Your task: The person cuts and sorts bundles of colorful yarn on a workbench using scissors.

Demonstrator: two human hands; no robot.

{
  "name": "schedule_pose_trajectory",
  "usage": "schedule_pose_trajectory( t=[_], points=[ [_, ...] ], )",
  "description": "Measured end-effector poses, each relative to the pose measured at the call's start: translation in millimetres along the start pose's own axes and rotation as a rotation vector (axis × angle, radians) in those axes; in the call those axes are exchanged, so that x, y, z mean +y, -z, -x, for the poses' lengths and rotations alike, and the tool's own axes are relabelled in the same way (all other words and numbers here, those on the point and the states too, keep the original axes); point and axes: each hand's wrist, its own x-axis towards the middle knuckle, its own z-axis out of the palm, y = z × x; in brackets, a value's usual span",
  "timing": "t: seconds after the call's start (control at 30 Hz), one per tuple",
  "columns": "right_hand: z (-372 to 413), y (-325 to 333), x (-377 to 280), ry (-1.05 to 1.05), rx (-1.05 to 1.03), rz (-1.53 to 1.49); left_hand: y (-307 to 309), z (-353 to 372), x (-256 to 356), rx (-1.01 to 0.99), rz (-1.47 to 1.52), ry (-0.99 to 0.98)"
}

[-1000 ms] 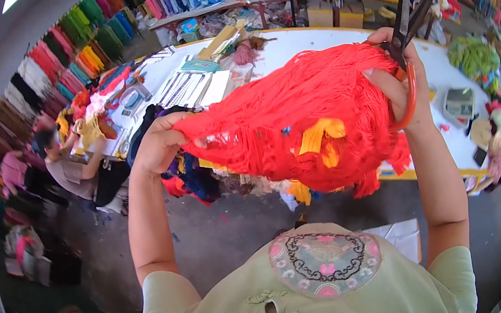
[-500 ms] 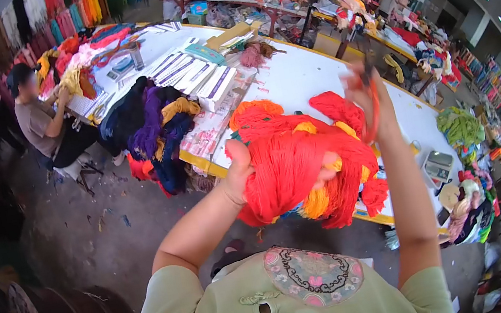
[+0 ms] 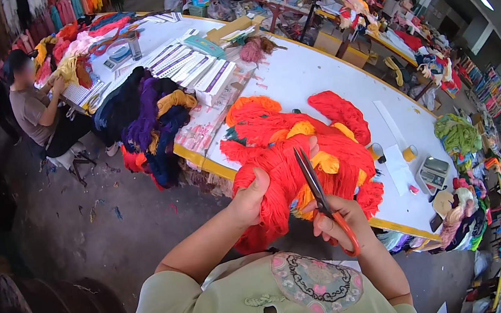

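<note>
A thick bundle of red yarn (image 3: 275, 175) is gripped in my left hand (image 3: 252, 197), whose thumb lies over its near side. Scissors with orange-red handles (image 3: 345, 233) are held in my right hand (image 3: 342, 217). Their dark blades point up and away, slightly apart, over the right side of the bundle. More red yarn (image 3: 340, 118) lies on the white table beyond, mixed with yellow skeins (image 3: 326, 162) and an orange skein (image 3: 253, 107). The fingertips of my left hand are partly hidden by yarn.
Dark blue and purple yarn (image 3: 145, 118) and white card stacks (image 3: 211, 80) lie on the table (image 3: 309, 70) to the left. A scale (image 3: 433, 173), yarn cones (image 3: 409, 153) and green yarn (image 3: 457, 134) are at the right. A seated person (image 3: 34, 113) works at the far left.
My right hand has come down and left with the scissors, from above the table's right part to beside the red bundle. My left hand still grips the red yarn, now bunched closer.
</note>
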Motion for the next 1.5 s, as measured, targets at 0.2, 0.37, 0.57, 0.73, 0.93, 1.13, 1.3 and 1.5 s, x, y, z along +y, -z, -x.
schedule_pose_trajectory(
  t=[0.2, 0.37, 0.57, 0.73, 0.93, 1.13, 1.3, 1.5],
  points=[
    [5.6, 1.8, -1.1, -0.019, 0.01, 0.022, -4.7, -1.6, -2.8, -0.008, -0.006, -0.007],
    [5.8, 4.1, -3.6, -0.02, 0.023, -0.003, 2.0, -1.0, -11.1, -0.081, -0.1, -0.08],
    [4.9, 5.2, -5.7, -0.015, 0.055, 0.016, 8.8, 4.0, -12.6, -0.081, -0.166, -0.04],
    [6.4, 5.1, -3.6, -0.048, 0.035, 0.01, 5.8, 0.6, -1.3, -0.027, -0.177, -0.082],
    [0.8, 0.9, -6.5, -0.05, 0.021, -0.014, 12.6, 8.5, -8.4, -0.047, -0.227, -0.057],
    [-3.0, 0.5, -3.8, 0.022, 0.066, -0.008, 21.5, 25.0, -25.2, 0.022, -0.378, -0.004],
    [-3.3, 5.3, 10.0, 0.276, 0.169, -0.133, 19.7, 27.0, -19.4, 0.052, -0.351, 0.031],
    [-21.0, 6.6, 23.0, 0.6, 0.322, -0.122, 29.2, 16.4, -31.5, -0.038, -0.499, -0.071]
  ],
)
